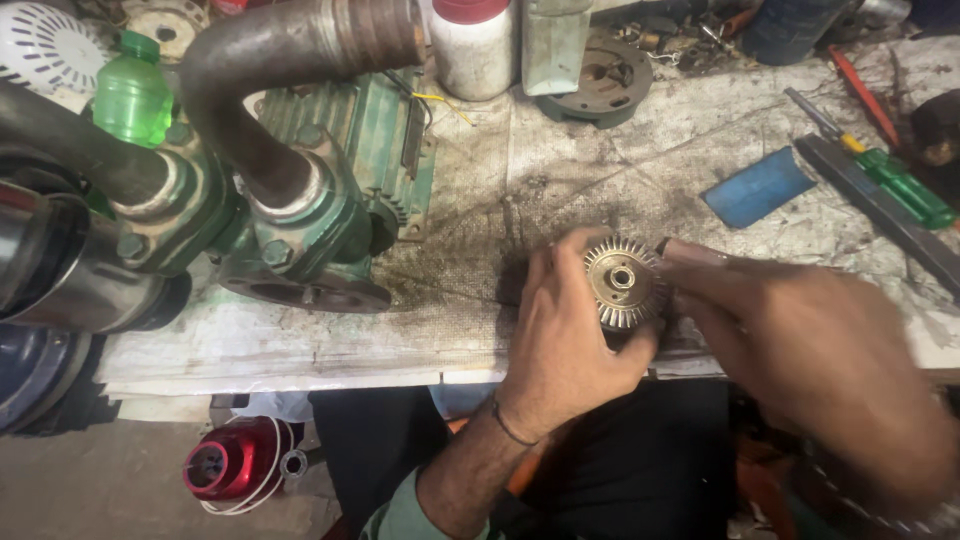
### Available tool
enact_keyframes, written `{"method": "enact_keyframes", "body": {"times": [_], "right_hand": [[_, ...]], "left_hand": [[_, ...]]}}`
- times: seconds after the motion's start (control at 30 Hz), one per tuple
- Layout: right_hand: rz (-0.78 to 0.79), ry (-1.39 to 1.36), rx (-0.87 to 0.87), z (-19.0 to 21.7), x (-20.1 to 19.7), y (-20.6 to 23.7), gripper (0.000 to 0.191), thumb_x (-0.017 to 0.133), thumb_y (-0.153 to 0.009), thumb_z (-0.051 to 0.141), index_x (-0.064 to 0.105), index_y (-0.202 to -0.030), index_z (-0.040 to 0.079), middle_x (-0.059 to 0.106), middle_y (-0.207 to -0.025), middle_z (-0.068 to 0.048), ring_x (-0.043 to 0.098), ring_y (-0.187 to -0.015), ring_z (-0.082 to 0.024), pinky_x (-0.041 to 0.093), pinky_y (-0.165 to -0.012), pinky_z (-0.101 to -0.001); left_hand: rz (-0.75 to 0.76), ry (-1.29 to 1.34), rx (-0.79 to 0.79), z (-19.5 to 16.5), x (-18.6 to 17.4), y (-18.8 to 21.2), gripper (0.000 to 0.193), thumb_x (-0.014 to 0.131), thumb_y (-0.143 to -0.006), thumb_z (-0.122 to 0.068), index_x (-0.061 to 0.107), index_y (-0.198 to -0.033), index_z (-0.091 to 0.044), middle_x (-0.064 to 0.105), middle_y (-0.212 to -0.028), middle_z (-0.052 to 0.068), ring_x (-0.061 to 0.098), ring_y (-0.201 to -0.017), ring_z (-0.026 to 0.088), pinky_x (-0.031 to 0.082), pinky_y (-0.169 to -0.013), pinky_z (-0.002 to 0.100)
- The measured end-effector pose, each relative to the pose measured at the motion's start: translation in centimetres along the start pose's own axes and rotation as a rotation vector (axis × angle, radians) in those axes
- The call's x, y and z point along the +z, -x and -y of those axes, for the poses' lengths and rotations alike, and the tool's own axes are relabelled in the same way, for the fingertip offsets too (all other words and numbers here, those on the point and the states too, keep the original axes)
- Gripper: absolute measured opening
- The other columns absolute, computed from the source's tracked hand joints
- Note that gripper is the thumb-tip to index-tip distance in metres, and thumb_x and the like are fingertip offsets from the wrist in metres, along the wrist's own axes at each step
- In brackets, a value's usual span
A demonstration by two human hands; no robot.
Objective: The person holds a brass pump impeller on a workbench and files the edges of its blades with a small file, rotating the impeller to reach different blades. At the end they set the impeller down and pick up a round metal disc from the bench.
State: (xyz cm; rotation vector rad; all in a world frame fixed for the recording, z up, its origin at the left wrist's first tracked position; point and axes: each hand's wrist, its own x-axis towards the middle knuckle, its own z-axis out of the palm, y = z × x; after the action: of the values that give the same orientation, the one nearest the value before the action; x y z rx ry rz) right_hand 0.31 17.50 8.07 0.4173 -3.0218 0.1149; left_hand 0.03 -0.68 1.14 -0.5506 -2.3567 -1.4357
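My left hand [562, 335] grips a round brass-coloured impeller [622, 283] with many radial vanes and a centre hole, held over the front edge of the dirty workbench [560, 170]. My right hand [800, 345] comes in from the right, blurred. Its fingertips touch the impeller's right rim. Whether it holds anything small cannot be made out. A thin dark band circles my left wrist.
A green pump body [310, 210] with curved steel pipes [270, 60] fills the bench's left. A green bottle [133, 95], white jar [472, 45], blue pad [757, 187], green-handled screwdriver [885, 172] and dark flange [600, 85] lie around. A red part [232, 462] sits on the floor.
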Motion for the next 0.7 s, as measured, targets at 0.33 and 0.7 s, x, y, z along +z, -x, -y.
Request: {"method": "enact_keyframes", "body": {"times": [0.33,0.7], "right_hand": [[0.154,0.09,0.052,-1.0,1.1,-0.3,0.029,0.067,-0.093,0.042,0.077,-0.121,0.038,0.082,-0.101,0.005,0.075,-0.06,-0.018,0.059,-0.054,-0.0344],[-0.006,0.032,0.106,1.5,-1.6,0.2,0.039,0.068,-0.087,0.036,0.076,-0.125,0.033,0.081,-0.102,0.0,0.076,-0.073,-0.03,0.059,-0.063,-0.0421]], "left_hand": [[0.013,-0.032,0.022,0.1,-0.1,0.0,0.082,0.08,-0.079,-0.021,0.037,-0.144,0.005,0.06,-0.126,0.026,0.057,-0.125,0.042,0.044,-0.114,0.052],[-0.116,0.003,0.04,-0.1,0.8,0.2,0.094,0.086,-0.081,-0.031,0.034,-0.149,0.008,0.052,-0.141,0.029,0.054,-0.135,0.043,0.045,-0.117,0.048]]}}
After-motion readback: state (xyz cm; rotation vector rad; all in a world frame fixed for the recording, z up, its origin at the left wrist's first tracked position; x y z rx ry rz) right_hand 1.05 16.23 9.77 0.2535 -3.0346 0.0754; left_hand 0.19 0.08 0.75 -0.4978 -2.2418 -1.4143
